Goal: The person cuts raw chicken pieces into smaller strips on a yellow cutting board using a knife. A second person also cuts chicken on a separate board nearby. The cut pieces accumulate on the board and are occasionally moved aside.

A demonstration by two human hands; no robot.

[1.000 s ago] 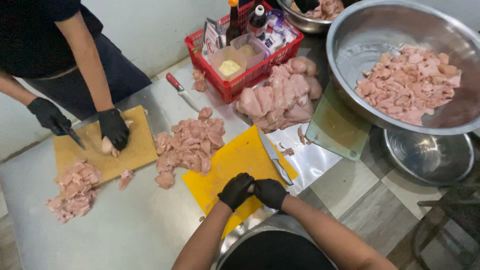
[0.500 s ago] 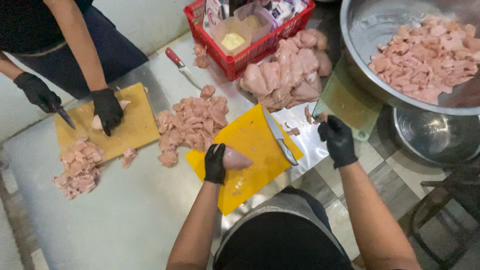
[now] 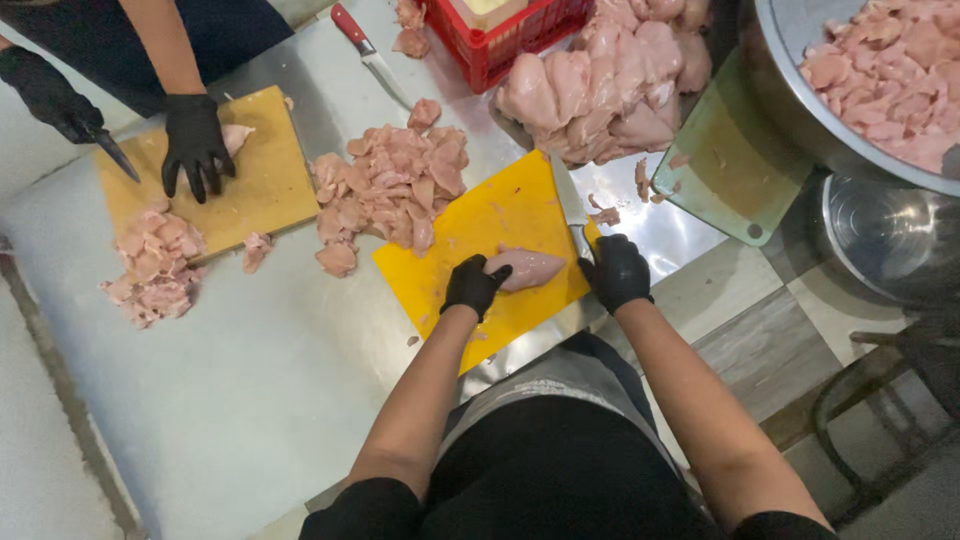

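On the yellow cutting board (image 3: 470,225), near its front edge, lies one whole raw chicken breast (image 3: 530,268), uncut as far as can be seen. The left hand (image 3: 473,287), in a black glove, presses down on the breast's left end with its fingers curled over the meat, while the right hand (image 3: 618,272), also gloved, has its fingers wrapped around the handle of a knife (image 3: 568,195) whose blade runs away from the person along the board's right edge. The breast's long axis runs left to right across the board, its narrower end pointing toward the knife hand. Judging by the piles, the work looks midway: a heap of cut pieces (image 3: 395,190) sits on the steel desk (image 3: 250,370) just left of the board, while a mound of whole breasts (image 3: 600,85) waits beyond it.
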